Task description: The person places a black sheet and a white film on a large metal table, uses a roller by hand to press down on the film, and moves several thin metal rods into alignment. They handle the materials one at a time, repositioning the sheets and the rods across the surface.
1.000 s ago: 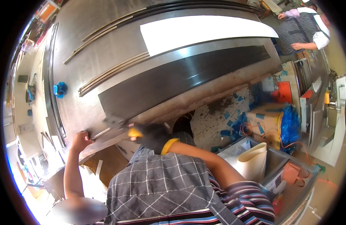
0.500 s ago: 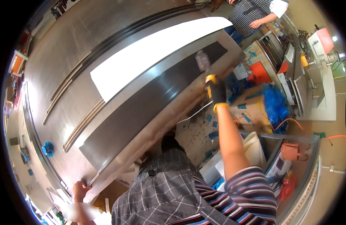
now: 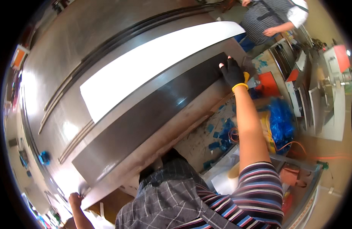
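A long stainless steel panel (image 3: 145, 114) lies across the workbench, with a dark folded strip along its near side and a white protective sheet (image 3: 153, 72) on top. My right hand (image 3: 232, 71), in a black glove with a yellow cuff, grips the panel's far right end. Bare, my left hand (image 3: 75, 199) holds the panel's near left corner at the lower left of the view.
A person in a striped apron (image 3: 273, 19) stands at the top right beside machines (image 3: 328, 76). Under the bench lie blue plastic scraps (image 3: 221, 137), a blue bag (image 3: 281, 122), an orange cable and a grey bin (image 3: 298, 168). More steel sheets (image 3: 69, 49) lie behind.
My right hand has moved from near the left end out along the panel to its far right end and grips it there. My left hand stays at the left corner.
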`<state>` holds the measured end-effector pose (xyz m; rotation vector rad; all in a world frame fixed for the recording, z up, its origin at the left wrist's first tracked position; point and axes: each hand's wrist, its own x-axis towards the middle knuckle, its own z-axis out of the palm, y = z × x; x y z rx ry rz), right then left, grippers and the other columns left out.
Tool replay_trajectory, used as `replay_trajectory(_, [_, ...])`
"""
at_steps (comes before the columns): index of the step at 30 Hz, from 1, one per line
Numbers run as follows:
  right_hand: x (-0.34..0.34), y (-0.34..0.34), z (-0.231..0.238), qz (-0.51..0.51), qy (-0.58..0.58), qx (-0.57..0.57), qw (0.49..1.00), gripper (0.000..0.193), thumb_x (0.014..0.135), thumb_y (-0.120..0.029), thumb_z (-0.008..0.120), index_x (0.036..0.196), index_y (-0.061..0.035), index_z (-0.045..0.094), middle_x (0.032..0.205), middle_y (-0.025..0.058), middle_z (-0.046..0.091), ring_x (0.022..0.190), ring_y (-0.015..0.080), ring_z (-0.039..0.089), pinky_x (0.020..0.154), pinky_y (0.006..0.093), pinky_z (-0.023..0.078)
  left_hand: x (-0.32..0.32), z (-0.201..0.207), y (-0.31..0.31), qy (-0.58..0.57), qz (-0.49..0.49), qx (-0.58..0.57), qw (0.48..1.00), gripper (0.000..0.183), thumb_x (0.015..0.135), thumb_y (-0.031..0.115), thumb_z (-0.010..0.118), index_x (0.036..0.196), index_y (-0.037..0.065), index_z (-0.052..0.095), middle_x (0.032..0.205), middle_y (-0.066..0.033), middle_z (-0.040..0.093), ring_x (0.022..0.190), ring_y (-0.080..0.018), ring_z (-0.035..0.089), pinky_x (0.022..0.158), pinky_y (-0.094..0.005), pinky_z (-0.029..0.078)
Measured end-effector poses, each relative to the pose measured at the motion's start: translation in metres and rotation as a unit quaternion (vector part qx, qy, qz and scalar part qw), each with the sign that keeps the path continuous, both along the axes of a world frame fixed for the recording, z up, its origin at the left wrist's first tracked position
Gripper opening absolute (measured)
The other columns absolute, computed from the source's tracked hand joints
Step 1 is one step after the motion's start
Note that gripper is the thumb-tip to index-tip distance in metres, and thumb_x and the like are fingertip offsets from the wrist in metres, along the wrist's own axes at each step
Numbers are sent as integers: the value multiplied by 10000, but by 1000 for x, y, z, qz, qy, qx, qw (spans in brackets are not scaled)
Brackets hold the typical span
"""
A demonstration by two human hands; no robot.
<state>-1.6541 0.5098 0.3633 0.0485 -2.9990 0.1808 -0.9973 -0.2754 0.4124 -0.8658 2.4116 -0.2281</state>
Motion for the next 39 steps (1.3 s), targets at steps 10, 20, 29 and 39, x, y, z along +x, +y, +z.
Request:
replay_trajectory(10, [144,-126,-36,265,122,5,956,791,921,-494,528,1487,-12,259,1510,267,294,1406,453,242,1168,526,177,-17,3,5,37,-59,103,992,304,720,343,783,704,62,670,788,-135,645,818,-332,630,747,-425,502])
replay_trajectory(20, [469,-489,27,488,-72,-373,786,609,678,-295,776,1159,-16,526,1163,202,473,1143,369,440,1009,459,370,-22,18,37,194,-16,124,973,241,668,233,810,719,58,651,766,-97,615,767,-312,616,690,-429,483])
replay_trajectory(29, [482,-458,49,449,-37,-405,796,823,788,-362,733,1384,13,307,1343,246,384,1251,444,377,1087,503,290,18,-87,52,406,-137,117,896,294,643,159,792,724,58,528,751,-107,517,766,-338,501,694,-448,411])
replay_trajectory(39, [450,-302,75,234,4,-279,931,716,918,-281,611,1465,32,271,1469,274,335,1373,442,315,1138,483,254,-140,-40,204,461,-158,158,859,285,669,235,790,707,92,546,757,-77,559,796,-315,536,739,-431,424])
